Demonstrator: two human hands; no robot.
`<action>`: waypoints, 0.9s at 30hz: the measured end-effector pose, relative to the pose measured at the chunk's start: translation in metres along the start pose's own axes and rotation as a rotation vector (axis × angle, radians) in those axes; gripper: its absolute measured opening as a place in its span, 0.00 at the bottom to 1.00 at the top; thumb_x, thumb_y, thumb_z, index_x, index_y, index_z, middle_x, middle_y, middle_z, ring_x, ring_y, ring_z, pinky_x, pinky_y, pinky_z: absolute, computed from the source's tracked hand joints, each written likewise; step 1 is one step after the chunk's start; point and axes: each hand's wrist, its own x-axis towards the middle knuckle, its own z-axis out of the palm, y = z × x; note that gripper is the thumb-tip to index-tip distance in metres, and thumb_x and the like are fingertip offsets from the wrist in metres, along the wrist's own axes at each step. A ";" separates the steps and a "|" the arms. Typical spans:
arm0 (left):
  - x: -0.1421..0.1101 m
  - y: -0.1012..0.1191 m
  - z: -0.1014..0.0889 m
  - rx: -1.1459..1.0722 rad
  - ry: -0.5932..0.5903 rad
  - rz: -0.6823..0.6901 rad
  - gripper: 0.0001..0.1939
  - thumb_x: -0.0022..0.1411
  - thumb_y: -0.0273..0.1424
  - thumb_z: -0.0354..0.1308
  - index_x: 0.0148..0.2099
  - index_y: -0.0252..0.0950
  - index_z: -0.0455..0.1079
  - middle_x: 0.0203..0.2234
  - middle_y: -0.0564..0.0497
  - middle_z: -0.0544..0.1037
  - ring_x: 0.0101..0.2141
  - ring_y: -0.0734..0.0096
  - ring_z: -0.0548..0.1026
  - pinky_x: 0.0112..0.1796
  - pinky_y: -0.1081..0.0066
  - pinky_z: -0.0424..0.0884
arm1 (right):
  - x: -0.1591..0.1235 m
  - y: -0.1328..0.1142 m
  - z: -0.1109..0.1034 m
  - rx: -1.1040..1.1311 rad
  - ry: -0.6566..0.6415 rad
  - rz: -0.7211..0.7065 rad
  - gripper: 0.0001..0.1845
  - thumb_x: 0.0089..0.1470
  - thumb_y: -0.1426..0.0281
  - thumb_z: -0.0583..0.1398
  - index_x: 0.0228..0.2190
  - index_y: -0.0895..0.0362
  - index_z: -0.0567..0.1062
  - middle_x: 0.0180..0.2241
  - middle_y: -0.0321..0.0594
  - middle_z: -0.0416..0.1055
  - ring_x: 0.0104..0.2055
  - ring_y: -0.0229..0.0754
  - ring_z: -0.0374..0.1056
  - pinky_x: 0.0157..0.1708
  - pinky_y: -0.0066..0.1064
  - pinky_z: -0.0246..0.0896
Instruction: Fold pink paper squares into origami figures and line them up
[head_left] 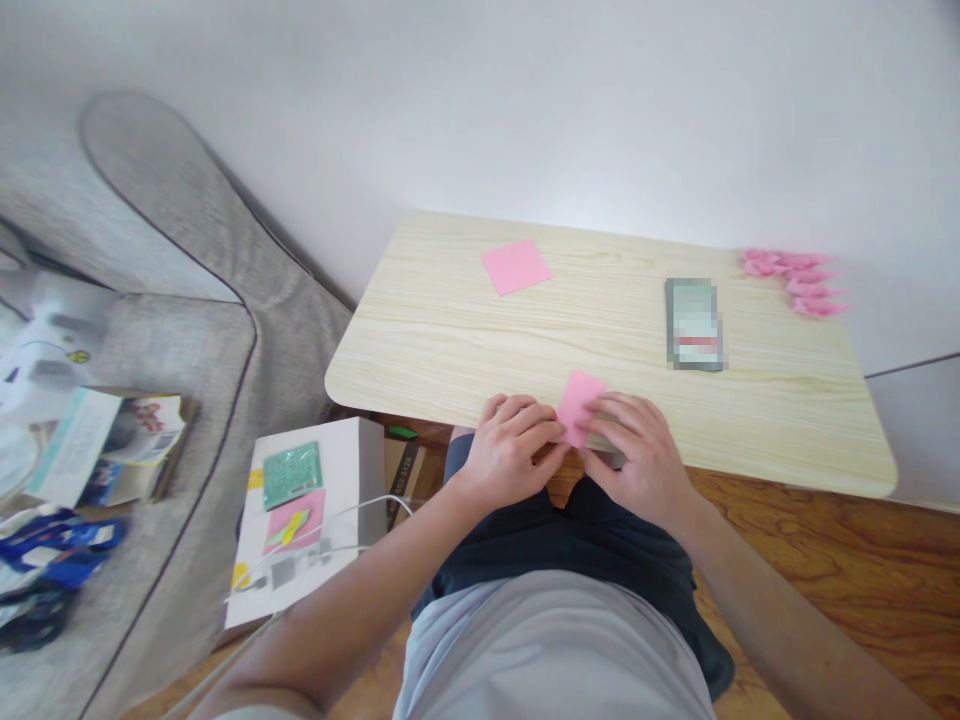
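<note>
A small pink sheet of paper (577,405), narrower than the square one on the table, stands between my hands at the table's front edge. My left hand (517,445) pinches its lower left side with thumb and fingertips. On the other side, my right hand (634,450) grips the paper's right edge, thumb low and fingers curled over it. Farther back lies a flat pink paper square (516,267). Several folded pink paper pieces (799,282) sit in a cluster at the table's far right corner.
A phone-sized rectangular item (695,325), blurred out, lies on the pale wooden table (450,350). Left of the table stand a white box (300,560) with a green packet (291,475) and cables on it, and a grey sofa (187,400) holding assorted items. A wall rises behind.
</note>
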 end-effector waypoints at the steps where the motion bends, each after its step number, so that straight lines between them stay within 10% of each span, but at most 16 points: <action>1: 0.000 0.000 0.000 -0.003 0.006 0.004 0.04 0.68 0.33 0.62 0.43 0.43 0.78 0.45 0.54 0.83 0.49 0.63 0.75 0.52 0.57 0.65 | 0.000 0.000 -0.001 0.005 -0.013 -0.003 0.16 0.56 0.69 0.67 0.47 0.49 0.79 0.55 0.44 0.76 0.60 0.56 0.69 0.61 0.55 0.61; 27: 0.002 0.003 0.001 -0.012 0.106 -0.162 0.08 0.66 0.28 0.61 0.46 0.44 0.78 0.44 0.50 0.81 0.48 0.62 0.75 0.52 0.58 0.67 | 0.021 0.005 0.000 0.091 -0.034 -0.014 0.08 0.60 0.70 0.64 0.42 0.49 0.80 0.47 0.40 0.79 0.52 0.50 0.72 0.55 0.49 0.66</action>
